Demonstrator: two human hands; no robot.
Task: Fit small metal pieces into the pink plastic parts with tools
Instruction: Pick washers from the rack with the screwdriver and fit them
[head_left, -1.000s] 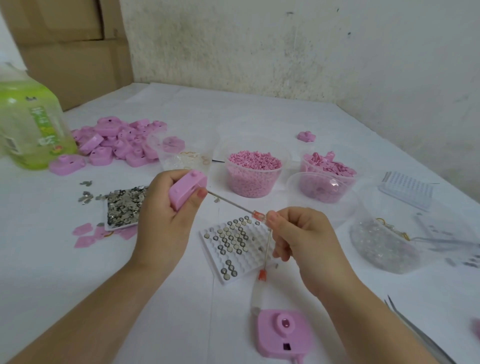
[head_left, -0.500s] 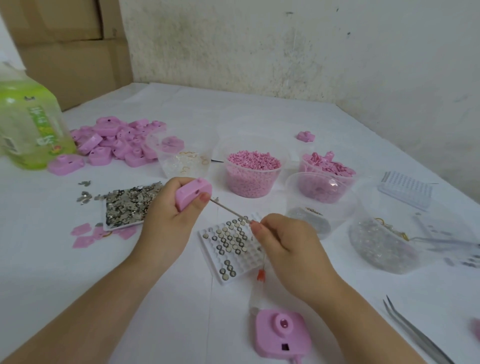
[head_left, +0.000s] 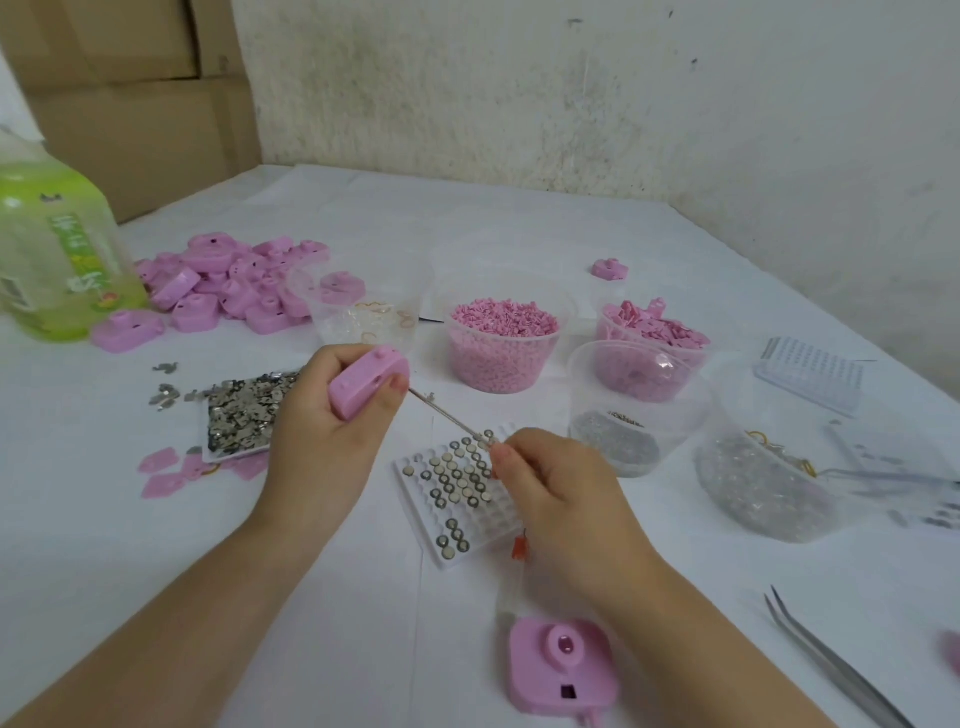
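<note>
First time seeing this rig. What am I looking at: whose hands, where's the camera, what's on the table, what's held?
No robot here: a person works with two bare hands, and the one camera sits on their head, looking forward and down. The left hand grips a pink plastic part. The right hand pinches a thin metal rod whose other end reaches that part. On the white table: a white tray of small round metal pieces, a pile of pink parts, a tub of pink bits, a flat tray of metal scraps, tweezers, a green bottle and another pink part nearest the camera.
</note>
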